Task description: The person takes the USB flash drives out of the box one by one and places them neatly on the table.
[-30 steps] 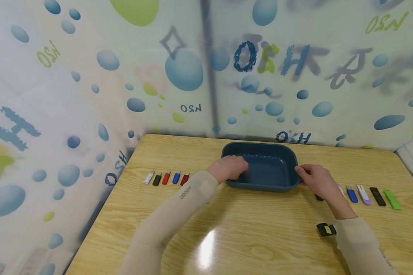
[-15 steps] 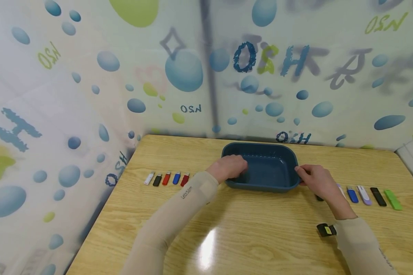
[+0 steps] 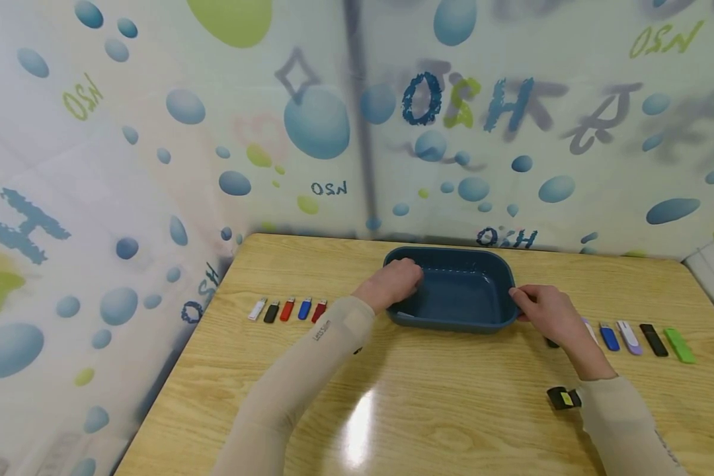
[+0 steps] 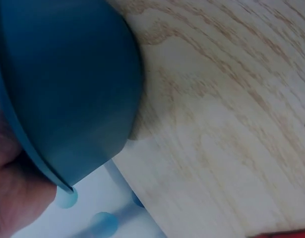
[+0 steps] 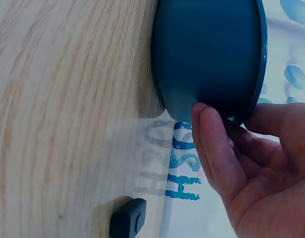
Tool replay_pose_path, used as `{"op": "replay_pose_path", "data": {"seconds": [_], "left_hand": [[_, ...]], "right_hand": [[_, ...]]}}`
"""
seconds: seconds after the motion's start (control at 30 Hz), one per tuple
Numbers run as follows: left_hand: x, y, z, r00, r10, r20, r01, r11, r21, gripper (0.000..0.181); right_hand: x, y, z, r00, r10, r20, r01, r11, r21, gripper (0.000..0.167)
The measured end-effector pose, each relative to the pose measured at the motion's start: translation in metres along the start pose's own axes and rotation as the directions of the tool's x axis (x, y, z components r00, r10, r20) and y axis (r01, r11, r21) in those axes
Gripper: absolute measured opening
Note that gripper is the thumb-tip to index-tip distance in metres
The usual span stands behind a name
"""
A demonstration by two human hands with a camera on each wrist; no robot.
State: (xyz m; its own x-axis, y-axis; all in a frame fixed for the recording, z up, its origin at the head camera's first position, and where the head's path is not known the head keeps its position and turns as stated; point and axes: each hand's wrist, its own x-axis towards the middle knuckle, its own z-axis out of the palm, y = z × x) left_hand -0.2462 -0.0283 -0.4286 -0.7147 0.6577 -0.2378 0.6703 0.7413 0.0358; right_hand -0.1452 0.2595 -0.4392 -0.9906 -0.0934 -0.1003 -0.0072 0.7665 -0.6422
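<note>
A dark blue plastic basin (image 3: 464, 297) sits on the wooden table towards the back. My left hand (image 3: 400, 281) reaches over its left end, knuckles up; the fingertips are hidden, so whether they hold anything does not show. In the left wrist view part of the left hand (image 4: 18, 193) appears beyond the basin's rim. With thumb and fingers my right hand (image 3: 544, 311) pinches the basin's right rim, as the right wrist view confirms. A pale mark or small thing (image 3: 407, 315) shows in the basin's front left corner, too small to identify.
Left of the basin lies a row of USB sticks: white (image 3: 258, 309), black (image 3: 272, 311), red (image 3: 287, 309), blue (image 3: 305, 308) and dark red (image 3: 318, 311). Another row lies right, including blue (image 3: 609, 336), white-purple (image 3: 629, 337), black (image 3: 653, 340) and green (image 3: 679, 345). A patterned curtain (image 3: 309, 198) hangs behind.
My left hand has risen slightly and shifted a little left within the basin, uncovering the pale mark in its front corner. My right hand and the basin stay put.
</note>
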Motion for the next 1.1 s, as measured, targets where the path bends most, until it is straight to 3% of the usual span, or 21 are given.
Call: {"op": "replay_pose_path", "data": {"seconds": [0.17, 0.27, 0.37, 0.67, 0.9, 1.1], "left_hand": [[-0.002, 0.000, -0.006, 0.996, 0.014, 0.086, -0.011, 0.999, -0.034, 0.031], [-0.007, 0.000, -0.010, 0.985, 0.038, 0.168, -0.039, 0.999, -0.002, 0.038], [-0.011, 0.001, -0.013, 0.977, 0.056, 0.208, -0.070, 0.996, 0.057, 0.040], [-0.012, 0.000, -0.008, 0.973, 0.118, 0.196, -0.161, 0.963, 0.218, 0.030], [-0.006, -0.007, -0.001, 0.970, 0.205, 0.130, -0.228, 0.953, 0.200, 0.008], [-0.003, -0.009, 0.003, 0.977, 0.192, 0.091, -0.204, 0.969, 0.142, 0.009]], "right_hand": [[-0.001, -0.001, 0.000, 1.000, 0.001, 0.007, -0.001, 1.000, 0.005, 0.048], [-0.001, -0.001, -0.001, 1.000, 0.001, 0.009, -0.001, 1.000, 0.004, 0.048], [0.000, -0.002, -0.001, 1.000, 0.000, 0.006, 0.000, 1.000, 0.002, 0.046], [0.000, -0.003, -0.001, 1.000, 0.008, 0.009, -0.008, 1.000, 0.003, 0.047], [0.000, -0.003, 0.000, 1.000, 0.014, 0.013, -0.014, 1.000, 0.000, 0.047], [0.000, -0.003, 0.001, 1.000, 0.023, 0.015, -0.023, 1.000, -0.004, 0.048]]}}
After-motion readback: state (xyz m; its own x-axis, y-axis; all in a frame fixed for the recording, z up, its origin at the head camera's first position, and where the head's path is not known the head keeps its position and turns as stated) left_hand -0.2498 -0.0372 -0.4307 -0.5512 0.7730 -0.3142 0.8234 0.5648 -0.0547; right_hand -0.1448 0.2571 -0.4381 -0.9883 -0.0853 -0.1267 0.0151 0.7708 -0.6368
